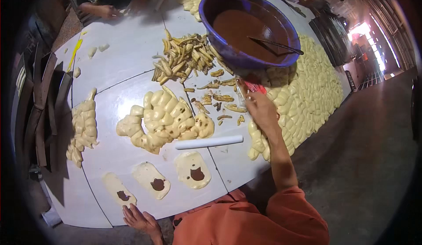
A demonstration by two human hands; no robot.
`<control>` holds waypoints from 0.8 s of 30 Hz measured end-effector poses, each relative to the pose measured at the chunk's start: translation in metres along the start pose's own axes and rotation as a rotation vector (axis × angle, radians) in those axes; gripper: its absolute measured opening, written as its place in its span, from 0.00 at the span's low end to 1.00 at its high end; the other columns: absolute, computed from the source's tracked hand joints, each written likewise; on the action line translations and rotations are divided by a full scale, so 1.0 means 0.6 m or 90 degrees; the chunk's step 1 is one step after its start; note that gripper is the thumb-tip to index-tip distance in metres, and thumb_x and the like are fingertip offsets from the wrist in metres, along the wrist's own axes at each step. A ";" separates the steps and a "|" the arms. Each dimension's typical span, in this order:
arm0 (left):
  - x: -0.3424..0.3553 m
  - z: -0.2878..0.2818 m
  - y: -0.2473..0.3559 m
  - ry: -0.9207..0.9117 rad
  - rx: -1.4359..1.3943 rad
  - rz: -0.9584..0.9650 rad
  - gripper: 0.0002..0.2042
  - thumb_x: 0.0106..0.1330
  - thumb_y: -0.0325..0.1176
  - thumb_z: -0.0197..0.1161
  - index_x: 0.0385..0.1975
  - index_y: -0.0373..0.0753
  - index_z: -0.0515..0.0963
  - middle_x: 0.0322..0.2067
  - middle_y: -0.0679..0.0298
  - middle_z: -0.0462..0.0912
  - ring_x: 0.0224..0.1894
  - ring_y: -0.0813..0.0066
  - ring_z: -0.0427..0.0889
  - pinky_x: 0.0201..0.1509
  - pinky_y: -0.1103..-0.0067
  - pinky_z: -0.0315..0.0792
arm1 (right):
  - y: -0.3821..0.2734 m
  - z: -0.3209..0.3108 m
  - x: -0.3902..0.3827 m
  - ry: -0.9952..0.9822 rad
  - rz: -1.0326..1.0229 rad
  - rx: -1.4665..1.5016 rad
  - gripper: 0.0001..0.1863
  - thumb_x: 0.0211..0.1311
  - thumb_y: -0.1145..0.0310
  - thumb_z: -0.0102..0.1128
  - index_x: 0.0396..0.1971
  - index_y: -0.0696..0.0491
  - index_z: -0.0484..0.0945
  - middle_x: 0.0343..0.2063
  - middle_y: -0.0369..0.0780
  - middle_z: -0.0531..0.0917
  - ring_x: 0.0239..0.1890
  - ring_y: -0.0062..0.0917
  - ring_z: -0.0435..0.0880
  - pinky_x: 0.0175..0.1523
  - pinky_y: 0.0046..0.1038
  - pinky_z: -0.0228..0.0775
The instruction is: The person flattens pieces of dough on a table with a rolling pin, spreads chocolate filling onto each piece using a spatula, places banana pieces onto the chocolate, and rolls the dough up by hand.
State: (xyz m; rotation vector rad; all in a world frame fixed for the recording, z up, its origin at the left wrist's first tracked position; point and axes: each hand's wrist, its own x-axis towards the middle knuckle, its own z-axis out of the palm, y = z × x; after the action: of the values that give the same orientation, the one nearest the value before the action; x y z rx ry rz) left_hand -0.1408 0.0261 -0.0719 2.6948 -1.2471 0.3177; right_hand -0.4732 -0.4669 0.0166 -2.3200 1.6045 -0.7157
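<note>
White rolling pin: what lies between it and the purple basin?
Scattered yellow-brown strips lie there on the white table, as the head view shows.

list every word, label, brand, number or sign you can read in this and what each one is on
No text can be read anywhere in the picture.
Purple basin: no lettering can be made out.
White rolling pin: no marking can be made out.
Red item at the right hand: partly covered and too small to tell whether it has print.
</note>
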 end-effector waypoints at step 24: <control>0.225 -0.090 0.218 0.027 -0.223 0.195 0.20 0.69 0.32 0.65 0.60 0.42 0.79 0.67 0.57 0.75 0.75 0.50 0.65 0.80 0.44 0.41 | 0.017 0.020 -0.010 -0.171 -0.145 0.089 0.13 0.62 0.63 0.69 0.43 0.54 0.88 0.31 0.43 0.87 0.31 0.35 0.88 0.37 0.33 0.78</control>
State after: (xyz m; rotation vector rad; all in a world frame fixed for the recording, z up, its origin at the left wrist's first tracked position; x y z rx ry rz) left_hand -0.1627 -0.1447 0.0215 2.1971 -1.5403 0.1698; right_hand -0.4768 -0.4663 0.0003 -2.3984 1.1525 -0.5142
